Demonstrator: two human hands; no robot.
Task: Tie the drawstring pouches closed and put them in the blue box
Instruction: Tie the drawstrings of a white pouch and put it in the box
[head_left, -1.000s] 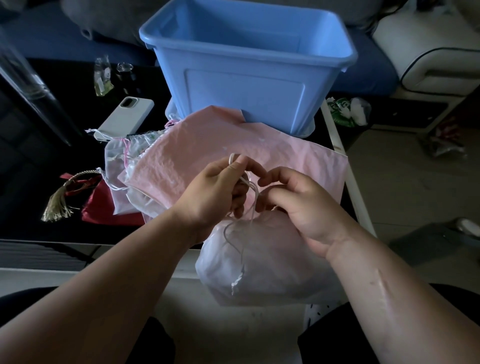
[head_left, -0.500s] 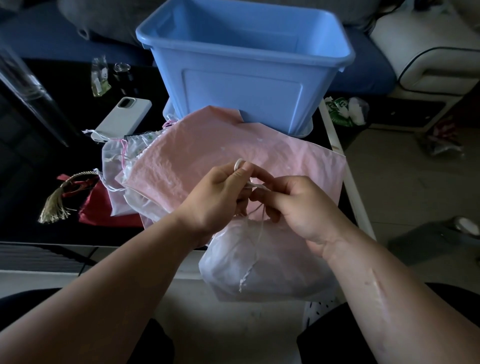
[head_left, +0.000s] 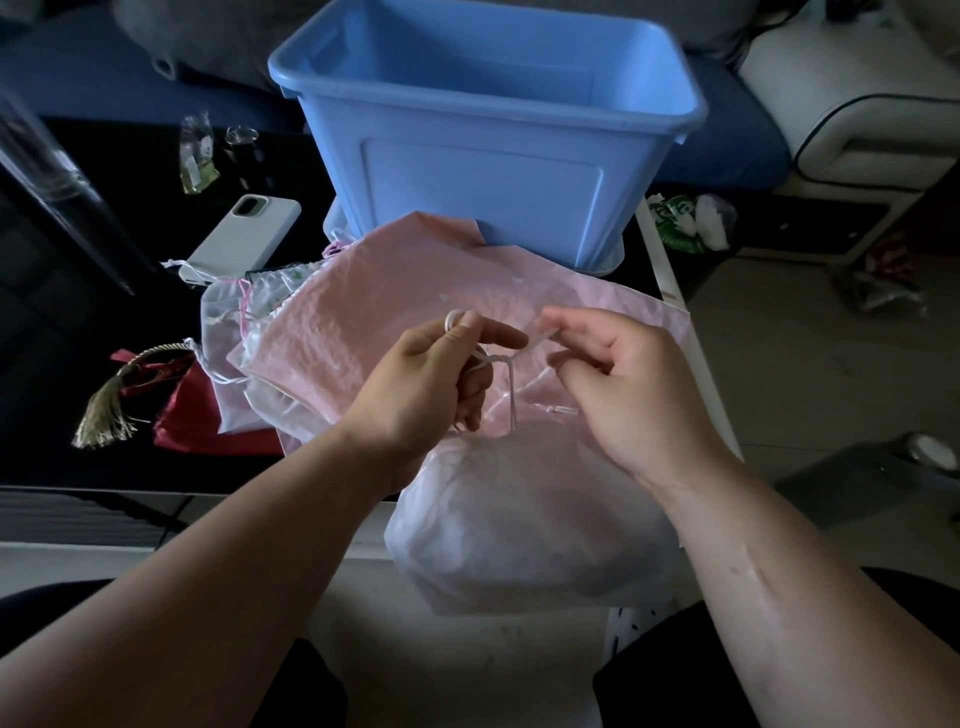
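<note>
The left hand (head_left: 415, 384) has its fingers curled, with thumb and forefinger pinching a loop of white drawstring (head_left: 510, 389) that pokes up above the knuckles. The right hand (head_left: 628, 384) pinches the other end of the cord between thumb and forefinger, its remaining fingers loosely bent. The cord runs taut between the two hands and meets at what looks like a small knot (the light is dim, so its form is unclear). From there strands drop to the gathered neck of a white pouch (head_left: 519, 519).

That pouch bulges, full and rounded, just below the hands at the near edge of a dark table (head_left: 62, 364). Beyond the hands a flat pink pouch (head_left: 374, 312) lies on the table, overlapping sheer pale pouches (head_left: 228, 332). A red pouch (head_left: 208, 421) and a gold tassel (head_left: 104, 410) lie to the left. The blue box (head_left: 488, 171) stands open behind the pink pouch, touching its far edge. A white phone (head_left: 244, 234) lies left of the box.
</note>
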